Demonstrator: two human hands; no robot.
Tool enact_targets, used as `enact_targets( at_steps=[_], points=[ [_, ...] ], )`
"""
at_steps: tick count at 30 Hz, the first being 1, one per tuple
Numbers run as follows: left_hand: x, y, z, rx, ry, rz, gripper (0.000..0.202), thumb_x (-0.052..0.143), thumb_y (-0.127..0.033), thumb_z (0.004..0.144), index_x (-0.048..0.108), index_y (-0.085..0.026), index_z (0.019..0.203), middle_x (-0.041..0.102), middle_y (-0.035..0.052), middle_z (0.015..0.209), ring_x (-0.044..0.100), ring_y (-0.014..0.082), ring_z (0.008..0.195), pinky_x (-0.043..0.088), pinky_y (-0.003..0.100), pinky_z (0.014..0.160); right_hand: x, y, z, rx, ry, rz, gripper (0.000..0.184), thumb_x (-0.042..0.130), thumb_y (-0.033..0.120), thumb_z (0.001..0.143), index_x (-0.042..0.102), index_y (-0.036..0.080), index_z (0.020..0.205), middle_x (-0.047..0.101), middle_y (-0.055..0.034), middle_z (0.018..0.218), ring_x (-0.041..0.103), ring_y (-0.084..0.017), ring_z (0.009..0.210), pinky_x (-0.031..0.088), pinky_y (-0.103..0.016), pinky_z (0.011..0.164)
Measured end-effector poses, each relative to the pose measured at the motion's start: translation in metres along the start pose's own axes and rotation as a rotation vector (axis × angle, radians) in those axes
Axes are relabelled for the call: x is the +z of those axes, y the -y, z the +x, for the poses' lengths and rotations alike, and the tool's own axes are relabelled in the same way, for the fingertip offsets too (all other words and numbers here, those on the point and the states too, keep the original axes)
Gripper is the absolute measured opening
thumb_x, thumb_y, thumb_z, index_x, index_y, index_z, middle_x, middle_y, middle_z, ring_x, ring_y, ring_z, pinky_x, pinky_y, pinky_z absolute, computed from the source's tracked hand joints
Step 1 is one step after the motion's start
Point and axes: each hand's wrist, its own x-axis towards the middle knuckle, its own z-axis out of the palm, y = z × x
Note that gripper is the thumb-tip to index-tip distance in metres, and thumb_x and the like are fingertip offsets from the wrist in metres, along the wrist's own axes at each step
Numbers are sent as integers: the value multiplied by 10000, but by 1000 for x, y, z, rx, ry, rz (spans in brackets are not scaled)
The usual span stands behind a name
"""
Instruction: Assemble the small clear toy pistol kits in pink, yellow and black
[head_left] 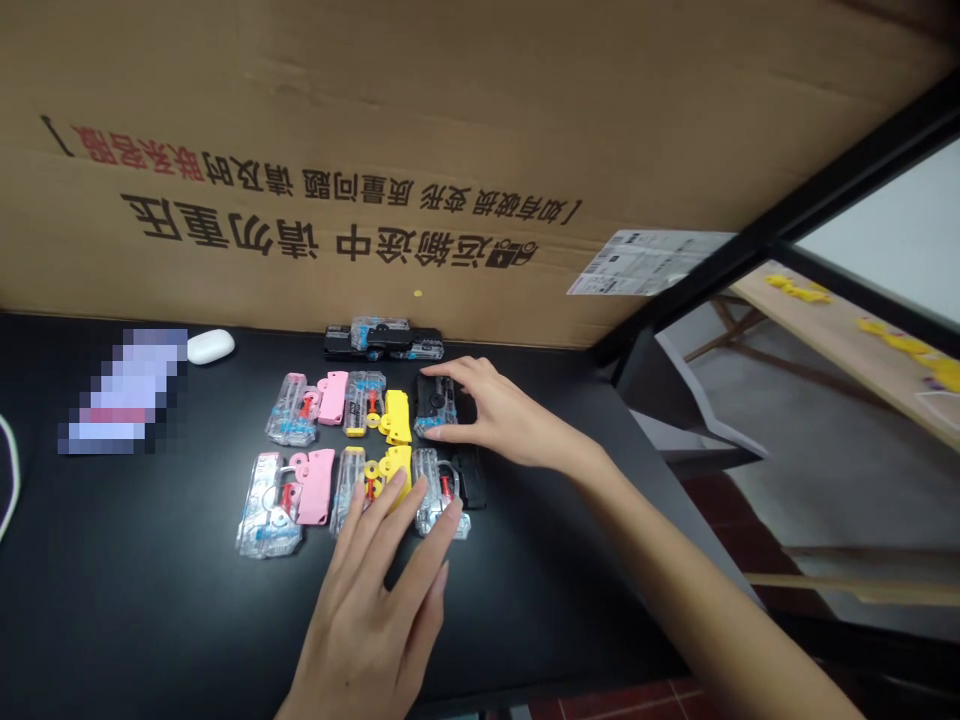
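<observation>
Small clear plastic toy pistols with coloured handles lie in two rows on a black table. My right hand (499, 412) has its thumb and fingers around the ends of a black-and-clear toy pistol (436, 402) at the right end of the back row. My left hand (382, 580) is spread over the front row, fingertips at a yellow-handled toy pistol (397, 468) and a black-handled toy pistol (439, 505); whether they touch is unclear. Further left are a pink-handled toy pistol (270, 510) in front and another pink-handled toy pistol (294, 410) behind. A yellow-handled toy pistol (365, 400) lies mid-row.
Several black-and-clear toy pistols (384, 340) are piled against a large cardboard sheet (300, 90). A white earbud case (211, 347) and a blurred-out flat object (131, 390) lie left on the black table (150, 600). A black metal frame (750, 240) stands at right.
</observation>
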Motion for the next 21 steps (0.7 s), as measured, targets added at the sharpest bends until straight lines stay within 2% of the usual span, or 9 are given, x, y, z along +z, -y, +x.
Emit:
enact_targets(
  at_steps=[3, 6, 11, 15, 18, 21],
  points=[
    [0, -1, 0, -8, -17, -10, 620, 593, -26, 1104, 601, -222, 1693, 632, 50, 1726, 397, 188, 1758, 246, 425, 1495, 2, -12, 9, -7, 34, 63, 812, 993, 535, 872, 671, 296, 1578, 715, -137, 1524, 660, -390, 1394, 565, -652, 1198],
    [-1, -1, 0, -16, -39, -21, 629, 596, -20, 1094, 603, -216, 1692, 647, 61, 1710, 430, 194, 1741, 277, 424, 1488, 3, -22, 13, -3, 11, 138, 810, 989, 561, 861, 684, 321, 1572, 702, -128, 1568, 665, -380, 1417, 603, -620, 1166],
    [-3, -1, -1, -15, -71, -69, 670, 578, 12, 1066, 600, -216, 1696, 669, 77, 1681, 509, 209, 1687, 367, 455, 1461, 6, -27, 10, -21, -39, 111, 862, 1018, 619, 809, 704, 323, 1555, 717, -133, 1507, 689, -382, 1384, 624, -628, 1147],
    [-4, 1, -1, -20, -92, -99, 672, 597, 17, 1060, 608, -218, 1690, 683, 84, 1667, 555, 218, 1651, 428, 456, 1432, 10, -29, 8, -43, -81, 80, 823, 991, 626, 837, 709, 307, 1541, 735, -135, 1467, 729, -368, 1322, 646, -611, 1113],
    [-5, 1, -2, -16, -84, -84, 663, 600, 8, 1060, 621, -223, 1681, 695, 91, 1656, 577, 241, 1636, 463, 490, 1412, 10, -26, 5, -94, -157, 14, 769, 980, 573, 842, 723, 291, 1510, 756, -143, 1422, 735, -384, 1299, 641, -630, 1109],
    [-8, 0, -5, 2, -62, -58, 672, 587, 10, 1052, 640, -254, 1668, 698, 81, 1666, 595, 263, 1630, 506, 521, 1379, 2, -12, -2, -199, -271, -68, 724, 965, 508, 855, 721, 288, 1500, 772, -145, 1404, 721, -396, 1312, 607, -651, 1148]
  ],
)
